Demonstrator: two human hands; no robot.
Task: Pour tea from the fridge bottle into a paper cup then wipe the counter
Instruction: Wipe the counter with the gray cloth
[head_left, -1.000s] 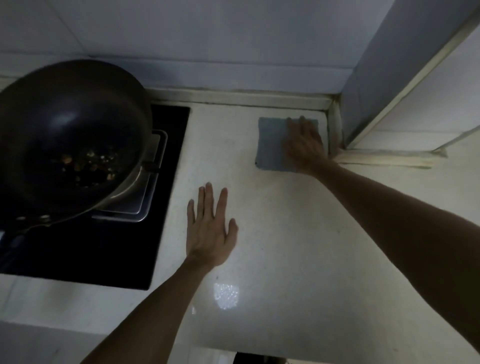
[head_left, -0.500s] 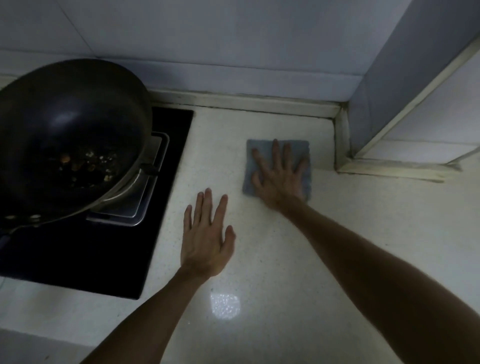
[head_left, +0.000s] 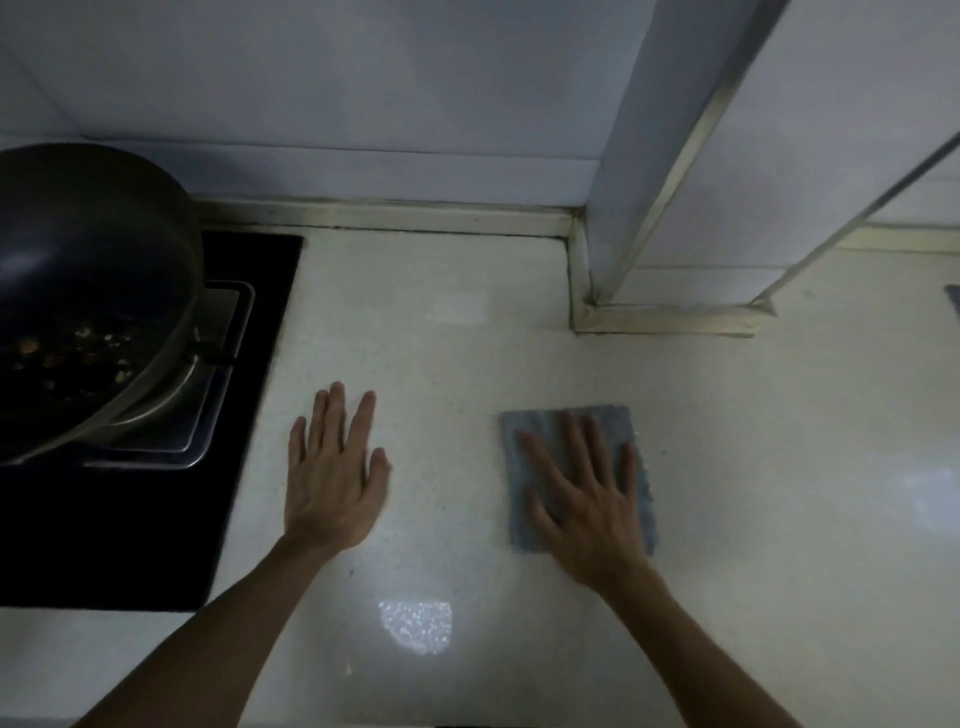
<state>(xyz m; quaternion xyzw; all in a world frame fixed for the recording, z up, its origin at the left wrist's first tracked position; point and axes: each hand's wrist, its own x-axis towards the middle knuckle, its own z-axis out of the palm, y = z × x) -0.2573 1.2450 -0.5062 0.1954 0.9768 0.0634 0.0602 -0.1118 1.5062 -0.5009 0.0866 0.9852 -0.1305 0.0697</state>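
The pale speckled bench (head_left: 467, 322) fills most of the view, running from the cooker on the left to a tiled corner post (head_left: 670, 156) that juts out at the back right. A white tiled wall (head_left: 337, 93) rises behind it, with a cream strip along the joint. Set into the bench on the left is a black glass hob (head_left: 130, 545), and on its metal stand sits a big dark wok (head_left: 78, 291) with bits of browned food in the bottom. A small bright patch of reflected light (head_left: 415, 626) lies on the bench near the front edge, between the two forearms.

The person's left hand (head_left: 332, 478) lies flat, palm down, on the bare bench just beside the hob's edge, fingers stretched out and close together, with nothing under or in it. The right hand (head_left: 587, 499) is pressed flat on a grey-blue cloth (head_left: 524, 431), fingers spread wide across it, not curled round it. The cloth lies flat on the bench, well in front of the corner post and apart from the left hand. At the far right edge a sliver of something grey (head_left: 954, 299) shows; I cannot tell what it is.
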